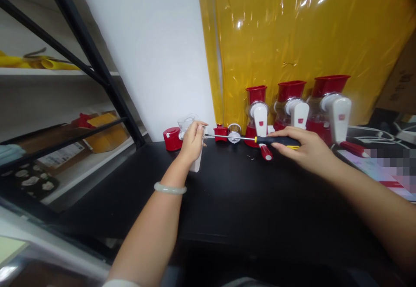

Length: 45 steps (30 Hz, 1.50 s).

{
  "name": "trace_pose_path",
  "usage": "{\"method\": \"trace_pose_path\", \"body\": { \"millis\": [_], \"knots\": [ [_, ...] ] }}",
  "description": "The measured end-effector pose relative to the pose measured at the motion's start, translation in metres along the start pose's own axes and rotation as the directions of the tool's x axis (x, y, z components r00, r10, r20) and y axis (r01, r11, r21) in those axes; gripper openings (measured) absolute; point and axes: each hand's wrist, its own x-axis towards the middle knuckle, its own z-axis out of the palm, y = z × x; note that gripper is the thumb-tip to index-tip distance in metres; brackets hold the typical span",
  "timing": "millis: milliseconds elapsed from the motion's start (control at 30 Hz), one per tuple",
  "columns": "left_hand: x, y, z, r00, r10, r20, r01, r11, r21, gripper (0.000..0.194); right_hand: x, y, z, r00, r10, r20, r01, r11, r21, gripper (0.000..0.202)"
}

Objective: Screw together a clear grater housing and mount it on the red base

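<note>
My left hand [193,141] is closed round a rotary grater that lies on its side, with its red base [172,139] to the left. The white crank arm [196,164] sticks out below my palm, and a clear part shows behind my knuckles. My right hand [307,150] grips a screwdriver [280,141] by its black and yellow handle. Its long metal shaft lies nearly level and points left, the tip at the grater beside my left fingers. Whether the tip sits in a screw I cannot tell. Behind the shaft stand a grater drum [234,133] and a small red part [221,133].
Three upright red and white rotary graters, the nearest [260,118] just behind the screwdriver, line the back of the black table [224,209]. A yellow plastic sheet [292,31] hangs behind them. Cables and a printed sheet [383,176] lie at right. A shelf rack [97,74] stands at left.
</note>
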Motion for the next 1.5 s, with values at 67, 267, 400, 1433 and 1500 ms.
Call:
{"method": "trace_pose_path", "body": {
  "millis": [67,267,400,1433,1500],
  "knots": [
    [0.0,0.0,0.001,1.0,0.009,-0.001,-0.009,1.0,0.014,0.032,0.0,-0.001,0.002,0.999,0.048,0.001,-0.048,0.999,0.026,0.039],
    [-0.002,-0.001,0.001,0.998,0.063,-0.019,-0.061,0.995,0.084,0.033,0.0,-0.005,0.003,0.934,0.34,0.106,-0.354,0.919,0.173,0.051],
    [-0.002,-0.002,0.002,0.993,0.117,-0.02,-0.113,0.985,0.133,0.036,0.0,-0.008,0.005,0.882,0.438,0.172,-0.471,0.821,0.323,0.047],
    [0.003,-0.032,-0.009,0.949,-0.252,0.19,0.091,0.795,0.599,0.028,-0.007,-0.024,0.032,0.816,0.488,0.311,-0.578,0.693,0.432,0.042],
    [0.001,-0.037,-0.009,0.933,-0.283,0.221,0.099,0.794,0.6,0.028,-0.008,-0.026,0.031,0.816,0.481,0.322,-0.577,0.719,0.388,0.037]
  ]
}}
